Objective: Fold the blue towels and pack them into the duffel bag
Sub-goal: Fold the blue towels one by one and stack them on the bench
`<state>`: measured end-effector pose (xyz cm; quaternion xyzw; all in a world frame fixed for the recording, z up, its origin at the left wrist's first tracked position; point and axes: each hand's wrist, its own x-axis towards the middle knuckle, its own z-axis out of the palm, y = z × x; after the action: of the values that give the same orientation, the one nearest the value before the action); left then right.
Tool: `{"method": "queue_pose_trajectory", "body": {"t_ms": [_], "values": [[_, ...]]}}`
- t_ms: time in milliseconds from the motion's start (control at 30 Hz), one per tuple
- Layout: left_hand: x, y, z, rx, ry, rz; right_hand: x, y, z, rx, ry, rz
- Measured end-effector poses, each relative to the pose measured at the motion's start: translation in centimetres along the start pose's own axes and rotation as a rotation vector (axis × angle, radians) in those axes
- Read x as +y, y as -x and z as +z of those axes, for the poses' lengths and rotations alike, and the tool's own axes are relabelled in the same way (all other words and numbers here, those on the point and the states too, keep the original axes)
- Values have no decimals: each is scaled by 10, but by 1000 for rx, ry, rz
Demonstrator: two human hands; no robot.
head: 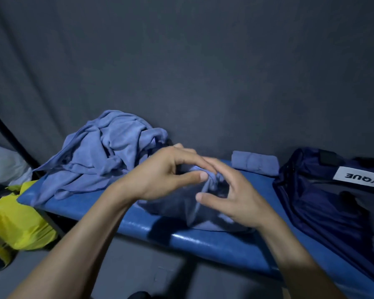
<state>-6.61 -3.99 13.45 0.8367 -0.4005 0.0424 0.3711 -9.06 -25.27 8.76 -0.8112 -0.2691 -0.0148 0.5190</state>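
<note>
From the head camera, a blue padded desk (214,240) runs from lower left toward the right edge, set against a dark grey curtain (203,61).

The left hand (166,175) reaches in from the lower left with its fingers curled, thumb and fingertips pinching a bunched peak of a blue towel (203,203). That towel sits at the middle of the desk and hangs down from the pinch onto the padding.

The right hand (231,197) is just beside the left, fingers arched over the same bunched cloth; its fingertips meet the fabric near the pinch, while its thumb sticks out free below. Whether it truly grips the cloth cannot be told.

Behind the left hand, a heap of unfolded blue towels (104,154) lies crumpled at the desk's far left end. A folded blue towel (255,162) rests at the back edge, between the hands and the bag.

The navy duffel bag (328,203) lies on the right end of the desk. It carries a white label (363,176), seen upside down, with the letters "LVQUE" readable before the edge cuts it off.

Left of the desk sit a yellow plastic bag (20,221) and a white bag (4,162).
</note>
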Motion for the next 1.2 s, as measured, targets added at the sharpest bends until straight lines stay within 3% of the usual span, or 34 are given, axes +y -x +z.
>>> {"method": "queue_pose_trajectory", "body": {"t_ms": [67, 200, 467, 600, 700, 800, 867, 967, 1133, 1200], "values": [[1, 0, 2, -23, -6, -14, -12, 0, 0, 7, -117, -31], [-4, 4, -1, 82, -31, -34, 0, 6, -13, -39, -14, 51], [-64, 30, -36, 605, -335, -307, 24, 28, -61, -184, 338, 220], [-78, 40, -47, 919, -215, -442, 40, 38, -73, -194, 485, 412], [-84, 44, -56, 1135, -107, -483, 42, 42, -76, -227, 340, 485], [-85, 42, -59, 1242, 54, -508, 35, 43, -71, -235, -61, 480], [-78, 36, -55, 1195, 104, -468, 33, 43, -69, -143, -211, 510], [-62, 28, -51, 1099, 103, -338, 33, 36, -67, 37, -4, 435], [-47, 21, -73, 1143, 228, -69, -6, 24, -75, 937, 197, -214], [-50, 23, -77, 1065, 270, 0, -18, 29, -84, 1082, 288, -334]]}}
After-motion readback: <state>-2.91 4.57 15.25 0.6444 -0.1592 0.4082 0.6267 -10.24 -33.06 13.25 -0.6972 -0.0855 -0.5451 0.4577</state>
